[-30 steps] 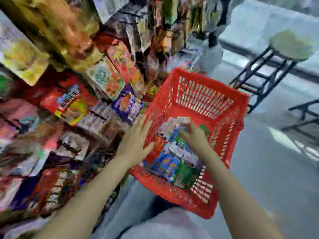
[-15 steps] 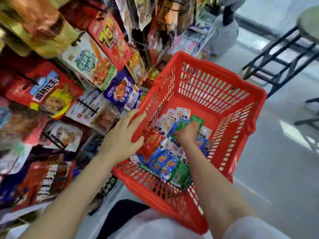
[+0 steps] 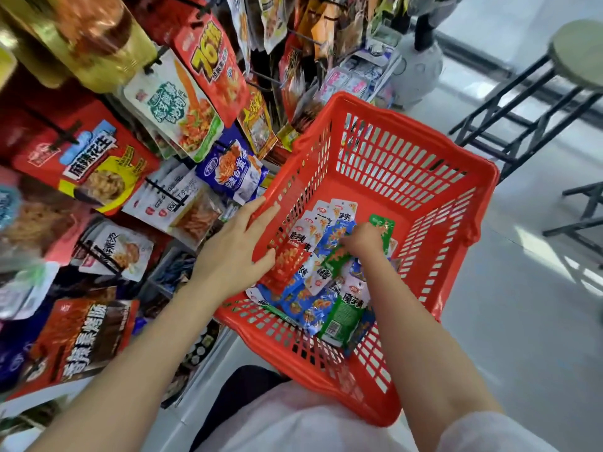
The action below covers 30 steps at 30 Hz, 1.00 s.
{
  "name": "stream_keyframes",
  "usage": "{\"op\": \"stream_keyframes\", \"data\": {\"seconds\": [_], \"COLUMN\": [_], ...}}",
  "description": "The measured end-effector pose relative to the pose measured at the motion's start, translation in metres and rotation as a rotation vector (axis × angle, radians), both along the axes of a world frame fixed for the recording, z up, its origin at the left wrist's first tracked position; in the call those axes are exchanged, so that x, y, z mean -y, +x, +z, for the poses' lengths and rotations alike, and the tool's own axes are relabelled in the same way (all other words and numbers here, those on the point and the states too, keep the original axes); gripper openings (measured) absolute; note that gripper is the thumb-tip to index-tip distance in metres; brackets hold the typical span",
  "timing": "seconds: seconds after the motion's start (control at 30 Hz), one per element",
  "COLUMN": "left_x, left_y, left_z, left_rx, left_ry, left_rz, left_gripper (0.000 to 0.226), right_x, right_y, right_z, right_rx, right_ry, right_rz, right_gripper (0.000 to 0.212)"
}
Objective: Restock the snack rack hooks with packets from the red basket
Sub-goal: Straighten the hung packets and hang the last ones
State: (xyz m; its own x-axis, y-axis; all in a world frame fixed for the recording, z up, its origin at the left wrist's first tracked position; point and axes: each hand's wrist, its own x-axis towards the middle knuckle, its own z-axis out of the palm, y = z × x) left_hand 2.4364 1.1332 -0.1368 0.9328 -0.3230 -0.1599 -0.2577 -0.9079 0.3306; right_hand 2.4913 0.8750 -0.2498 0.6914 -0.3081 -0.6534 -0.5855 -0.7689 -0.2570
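gripping the near-left rim of the red basket (image 3: 385, 177) with our left hand (image 3: 233, 252), thumb inside and fingers spread along its edge, we reach our right hand (image 3: 363, 241) down among the small packets (image 3: 313, 282) piled on its floor, fingers curled and pinching into the heap. the snack rack (image 3: 156, 125) hangs full of packets just to the left.
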Motion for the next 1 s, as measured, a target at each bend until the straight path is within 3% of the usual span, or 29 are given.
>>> {"op": "stream_keyframes", "data": {"seconds": [0.1, 0.2, 0.3, 0.37, 0.43, 0.53, 0.6, 0.67, 0.9, 1.0], "left_x": [0.000, 0.000, -0.001, -0.002, -0.003, -0.004, -0.003, -0.003, -0.003, -0.001], "left_y": [-0.001, -0.003, -0.004, -0.004, -0.005, -0.007, -0.007, -0.004, -0.004, -0.004], "left_z": [0.002, 0.002, 0.001, 0.000, 0.000, 0.001, 0.001, 0.001, -0.001, 0.000], "left_rx": [0.002, 0.008, 0.025, 0.034, 0.034, 0.034, 0.021, 0.019, 0.023, 0.010], "left_ry": [-0.007, 0.000, 0.015, 0.029, 0.037, 0.022, 0.004, 0.000, -0.012, -0.025], "left_rz": [0.002, 0.000, -0.010, -0.014, -0.018, -0.013, -0.004, -0.004, -0.003, 0.004], "left_gripper": [0.073, 0.072, 0.072, 0.072, 0.072, 0.072, 0.073, 0.075, 0.076, 0.075], "right_x": [0.009, 0.013, 0.005, -0.013, -0.035, -0.061, -0.068, -0.070, -0.095, -0.100], "right_y": [0.004, -0.005, -0.015, -0.021, -0.030, -0.045, -0.051, -0.051, -0.055, -0.051], "right_z": [0.026, 0.045, 0.049, 0.046, 0.039, 0.030, 0.024, 0.018, -0.001, -0.010], "right_rx": [0.202, 0.422, 0.562, 0.490, 0.273, -0.051, -0.034, 0.041, 0.033, 0.084], "right_ry": [0.177, 0.308, 0.421, 0.530, 0.660, 0.608, 0.435, 0.377, 0.548, 0.520], "right_rz": [-0.257, -0.558, -0.667, -0.680, -0.619, -0.337, -0.192, -0.255, -0.368, -0.358], "right_gripper": [0.023, 0.025, 0.025, 0.038, 0.052, 0.049, 0.048, 0.058, 0.090, 0.091]}}
